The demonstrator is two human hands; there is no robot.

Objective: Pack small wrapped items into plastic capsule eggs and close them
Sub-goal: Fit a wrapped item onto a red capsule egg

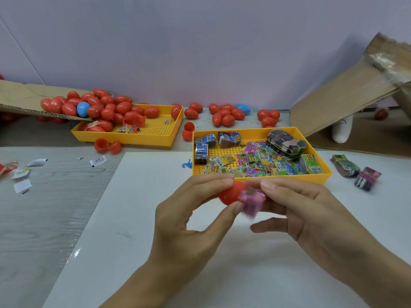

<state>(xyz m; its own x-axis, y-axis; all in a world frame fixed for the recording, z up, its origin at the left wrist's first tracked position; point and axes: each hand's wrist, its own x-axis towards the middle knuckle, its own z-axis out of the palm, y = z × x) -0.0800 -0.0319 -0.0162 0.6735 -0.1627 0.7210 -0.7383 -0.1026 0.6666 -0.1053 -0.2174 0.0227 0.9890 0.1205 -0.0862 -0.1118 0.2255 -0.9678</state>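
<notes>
My left hand pinches a red capsule egg half between thumb and fingers, just in front of the near yellow tray. My right hand holds a small pink wrapped item at the egg's open side; the item is blurred, and how far it sits inside I cannot tell. The near yellow tray holds several colourful wrapped items and a few bundled packs.
A second yellow tray at the back left holds red eggs spilling from a cardboard flap. Loose red eggs and open halves lie along the wall. Cardboard box at right; two packs beside the tray.
</notes>
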